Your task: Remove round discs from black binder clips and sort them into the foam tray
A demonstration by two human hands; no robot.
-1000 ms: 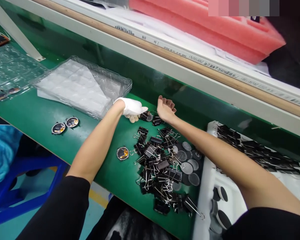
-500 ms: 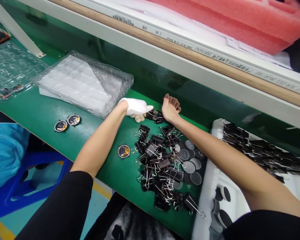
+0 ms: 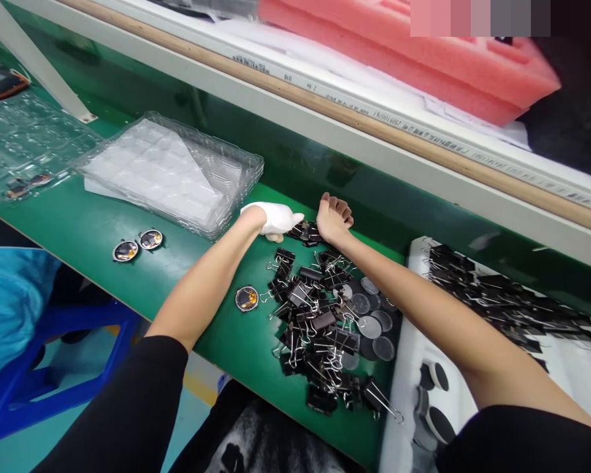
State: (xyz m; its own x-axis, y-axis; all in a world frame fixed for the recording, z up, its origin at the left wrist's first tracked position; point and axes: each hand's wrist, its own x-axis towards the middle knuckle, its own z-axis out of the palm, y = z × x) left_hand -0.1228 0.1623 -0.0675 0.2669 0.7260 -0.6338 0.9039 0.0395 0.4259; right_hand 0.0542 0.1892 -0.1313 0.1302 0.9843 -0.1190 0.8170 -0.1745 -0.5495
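My left hand wears a white glove and rests on the green table, fingers pinched on a black binder-clip assembly lying between both hands. My bare right hand is curled at the other end of that same clipped piece. Just in front of the hands lies a heap of black binder clips mixed with grey round discs. A round part with a gold centre lies left of the heap.
Stacked clear blister trays sit left of the hands, and another clear tray is at far left. Two more round parts lie near the front edge. A white foam tray at right holds clipped parts. Pink foam lies beyond the rail.
Both hands stay together on the clipped piece; they have closed in on it slightly. Only the camera view has shifted a little.
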